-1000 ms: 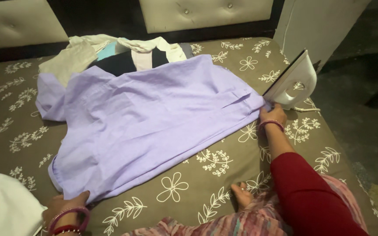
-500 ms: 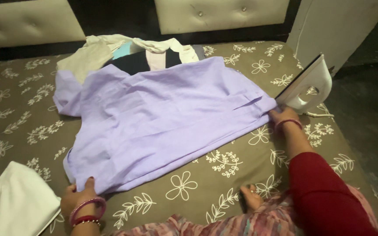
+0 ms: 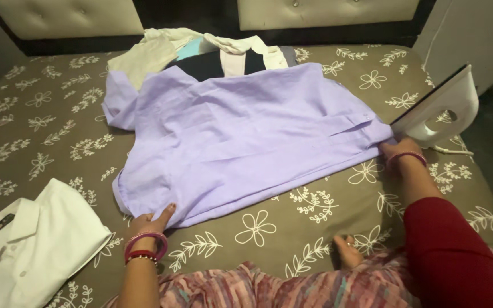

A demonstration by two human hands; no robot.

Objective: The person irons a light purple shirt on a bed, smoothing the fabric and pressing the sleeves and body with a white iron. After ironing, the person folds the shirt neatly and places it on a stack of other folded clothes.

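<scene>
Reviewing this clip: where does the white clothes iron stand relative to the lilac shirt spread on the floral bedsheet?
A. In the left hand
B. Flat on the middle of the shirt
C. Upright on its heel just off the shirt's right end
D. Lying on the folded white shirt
C: the white clothes iron stands tilted up on its heel on the brown floral bedsheet, beside the right hand that grips the end of the lilac shirt.

A folded white shirt lies left; a white iron stands right; clothes piled behind.
</scene>
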